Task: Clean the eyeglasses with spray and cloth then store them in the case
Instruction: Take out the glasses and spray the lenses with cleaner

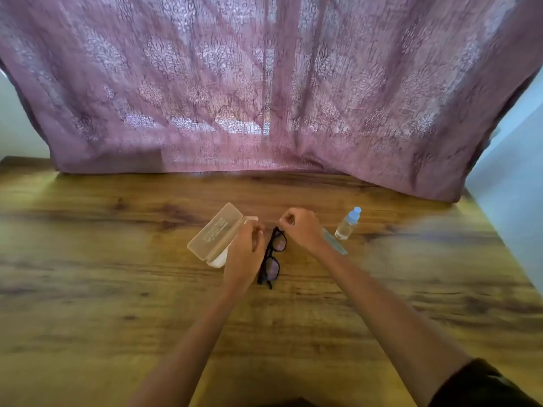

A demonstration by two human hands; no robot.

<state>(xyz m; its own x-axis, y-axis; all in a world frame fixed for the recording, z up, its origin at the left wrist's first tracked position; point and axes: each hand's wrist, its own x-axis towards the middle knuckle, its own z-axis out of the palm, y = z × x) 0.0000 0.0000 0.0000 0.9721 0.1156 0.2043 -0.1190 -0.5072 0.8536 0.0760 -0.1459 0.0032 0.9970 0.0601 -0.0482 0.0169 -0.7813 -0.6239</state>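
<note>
Black-framed eyeglasses (272,267) are at the table's middle, running lengthwise away from me between my hands. My right hand (304,229) is closed in a fist, pinching the far end of the frame. My left hand (245,255) is curled against the frame's left side and hides part of it. A translucent case (213,234) lies open just left of my left hand, its lid tipped back. A small clear spray bottle (348,224) with a pale blue cap stands to the right. A pale grey-blue cloth (335,242) lies flat beneath my right wrist.
The wooden table (117,289) stretches wide on all sides. A mauve patterned curtain (264,98) hangs down onto the table's far edge. A pale wall (514,201) borders the right side.
</note>
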